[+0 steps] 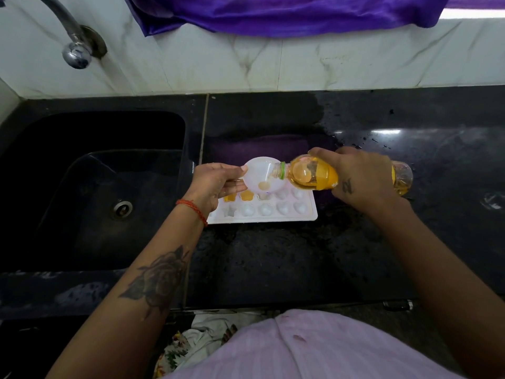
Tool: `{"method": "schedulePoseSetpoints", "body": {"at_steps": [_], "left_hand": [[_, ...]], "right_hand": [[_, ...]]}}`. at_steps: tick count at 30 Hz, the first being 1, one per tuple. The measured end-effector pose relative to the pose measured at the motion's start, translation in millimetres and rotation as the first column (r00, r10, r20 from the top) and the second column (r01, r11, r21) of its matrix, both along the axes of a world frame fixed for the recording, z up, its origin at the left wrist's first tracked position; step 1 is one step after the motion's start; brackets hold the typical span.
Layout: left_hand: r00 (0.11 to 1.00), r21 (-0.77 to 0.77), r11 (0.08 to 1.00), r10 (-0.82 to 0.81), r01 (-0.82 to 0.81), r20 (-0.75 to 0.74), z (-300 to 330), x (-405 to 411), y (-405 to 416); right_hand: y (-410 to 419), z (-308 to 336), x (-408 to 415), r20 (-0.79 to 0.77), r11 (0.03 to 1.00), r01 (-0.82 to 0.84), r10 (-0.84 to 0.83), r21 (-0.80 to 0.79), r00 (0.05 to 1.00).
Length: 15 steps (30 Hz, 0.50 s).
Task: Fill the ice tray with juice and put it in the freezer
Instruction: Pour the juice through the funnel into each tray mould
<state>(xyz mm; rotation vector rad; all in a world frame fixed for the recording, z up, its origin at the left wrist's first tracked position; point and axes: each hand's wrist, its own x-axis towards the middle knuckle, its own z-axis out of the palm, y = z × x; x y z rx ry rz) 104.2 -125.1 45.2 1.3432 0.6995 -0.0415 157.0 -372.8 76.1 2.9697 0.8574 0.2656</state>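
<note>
At frame centre, the right hand (363,179), palm down, wraps its fingers around a clear plastic bottle of orange juice (314,175) tipped sideways, neck inside a small white plastic funnel (261,175). The left hand (216,184) pinches the funnel's rim above the white plastic ice tray (273,212) on the black stone counter (273,255); two of its cells hold juice.

A clear, glossy plastic bottle (314,175) holds yellow-orange juice and has a green plastic ring at its neck. A white, translucent plastic funnel (258,173) looks smooth. The white plastic ice tray (273,212) has smooth, shiny moulded cups. The black stone worktop (273,255) is polished, speckled and wet in patches. The sink (90,187) is dark and matt, with a metal drain. The tap (73,47) is shiny chrome metal. The wall (300,64) is glossy white marble-look tile. A purple cloth (287,12) has a satin sheen.
</note>
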Motion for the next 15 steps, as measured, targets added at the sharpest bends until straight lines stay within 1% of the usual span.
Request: {"method": "schedulePoseSetpoints", "body": {"at_steps": [8,12,15], "left_hand": [[1.000,-0.001,1.000,0.005,-0.005,-0.015,-0.4,0.7,0.8],[1.000,-0.018,1.000,0.002,-0.002,-0.007,2.1,2.0,-0.1],[1.000,-0.055,0.998,-0.008,0.009,0.017,4.9,3.6,-1.7]], "right_hand": [[0.2,-1.0,1.4,-0.005,1.000,-0.006,0.007,0.016,1.000],[-0.6,1.4,0.5,-0.048,0.997,0.011,-0.007,0.078,0.999],[-3.4,5.0,-0.8,-0.080,0.995,0.034,-0.026,0.090,0.996]]}}
